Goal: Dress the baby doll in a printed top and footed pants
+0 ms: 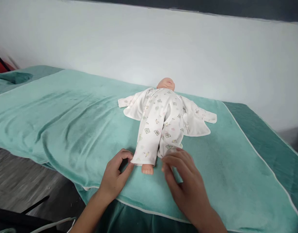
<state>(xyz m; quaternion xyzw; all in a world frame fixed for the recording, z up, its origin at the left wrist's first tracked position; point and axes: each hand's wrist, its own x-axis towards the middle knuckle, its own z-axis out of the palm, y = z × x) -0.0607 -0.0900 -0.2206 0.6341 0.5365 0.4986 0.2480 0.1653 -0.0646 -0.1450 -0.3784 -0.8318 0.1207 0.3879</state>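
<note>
A baby doll (147,169) lies on its back, its head away from me, in white printed baby trousers (149,137). One bare foot sticks out of the trouser leg on the left; the other foot is hidden. With thumb and forefinger, my left hand (117,174) pinches the outer corner of that leg's hem. My right hand (185,184) is at the cuff of the other leg, thumb and fingertips brought together on its edge and partly covering it. A white printed baby top (197,121) spreads out open on both sides beneath the doll.
The doll rests on a light green blanket (90,129), wrinkled at the left, over a darker green cover (255,126). A white wall (115,42) stands behind. At the lower left are the floor (13,171) and a pale cable (52,224).
</note>
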